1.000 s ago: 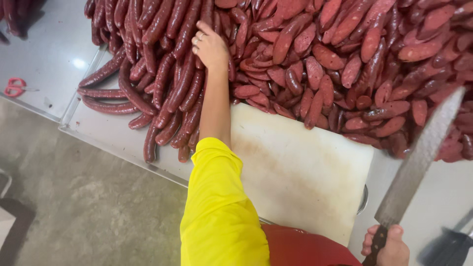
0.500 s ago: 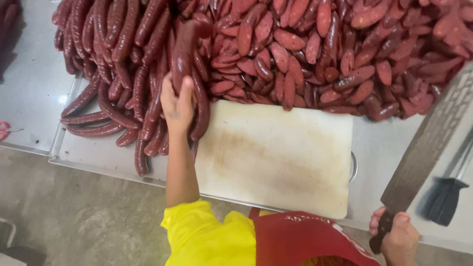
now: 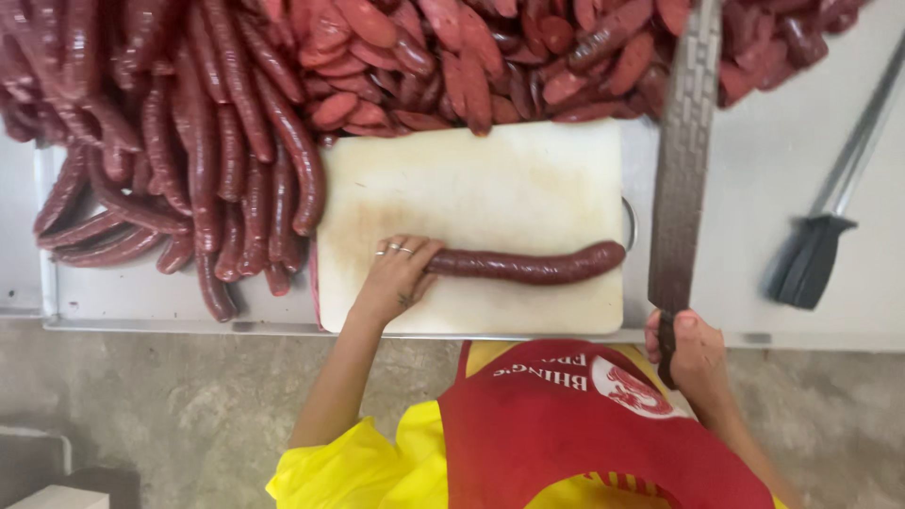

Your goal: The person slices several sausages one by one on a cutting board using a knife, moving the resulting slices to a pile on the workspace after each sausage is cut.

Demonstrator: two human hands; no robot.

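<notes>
A long dark-red sausage lies across the white cutting board, near its front edge. My left hand, with rings on two fingers, grips the sausage's left end and presses it onto the board. My right hand is closed on the handle of a big cleaver; its long grey blade points away from me, held upright just past the board's right edge, close to the sausage's right tip.
Whole sausages are heaped left of the board and cut sausage pieces behind it, all on a steel table. A second knife with a black handle lies at the right. A concrete floor shows below the table edge.
My left hand pulled one sausage out of the left heap and laid it on the board. The cleaver has swung in closer to the board's right edge.
</notes>
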